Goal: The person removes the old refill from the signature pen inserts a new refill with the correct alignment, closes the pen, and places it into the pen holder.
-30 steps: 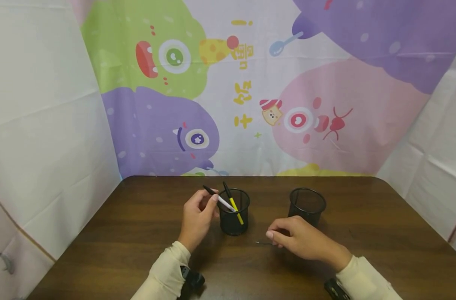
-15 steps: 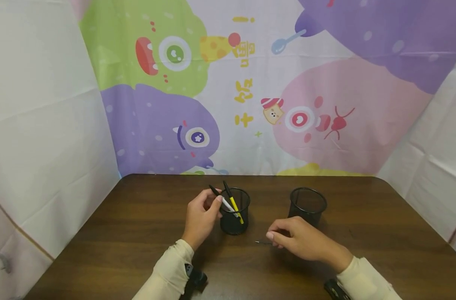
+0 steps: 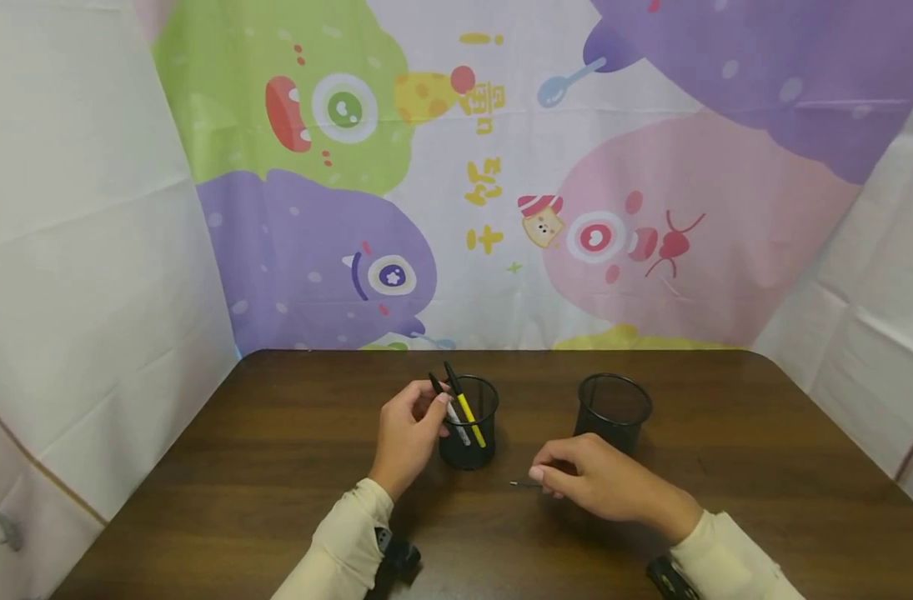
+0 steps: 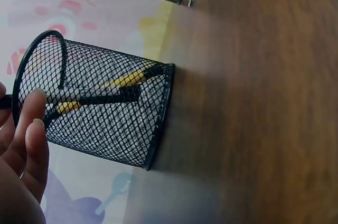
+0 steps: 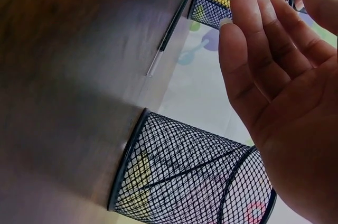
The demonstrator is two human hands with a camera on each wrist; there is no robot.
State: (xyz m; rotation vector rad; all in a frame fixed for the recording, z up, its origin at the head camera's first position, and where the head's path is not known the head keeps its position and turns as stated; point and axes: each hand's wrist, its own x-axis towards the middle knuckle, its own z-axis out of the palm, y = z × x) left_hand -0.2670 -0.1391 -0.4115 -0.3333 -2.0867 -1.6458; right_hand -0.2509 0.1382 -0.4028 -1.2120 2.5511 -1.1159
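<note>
My left hand (image 3: 409, 429) pinches a white marker (image 3: 456, 421) with a black cap, tilted and mostly lowered inside the left black mesh pen cup (image 3: 465, 457). Beside it in that cup leans a yellow marker (image 3: 468, 411) with a black cap. Through the mesh in the left wrist view, the white marker's dark lower end (image 4: 129, 93) shows above the cup's base. My right hand (image 3: 606, 479) hovers over the table with loosely bent fingers and holds nothing. Below it a thin black pen (image 5: 171, 31) with a clear end lies on the table.
A second black mesh pen cup (image 3: 614, 423) stands behind my right hand, with no pens visible in it. The brown wooden table (image 3: 313, 392) ends at a printed cartoon cloth (image 3: 486, 308). White cloth walls (image 3: 88, 208) flank both sides.
My left hand has moved slightly right and lowered the white marker deeper into the left cup, tipping it more upright. My right hand has stayed in place.
</note>
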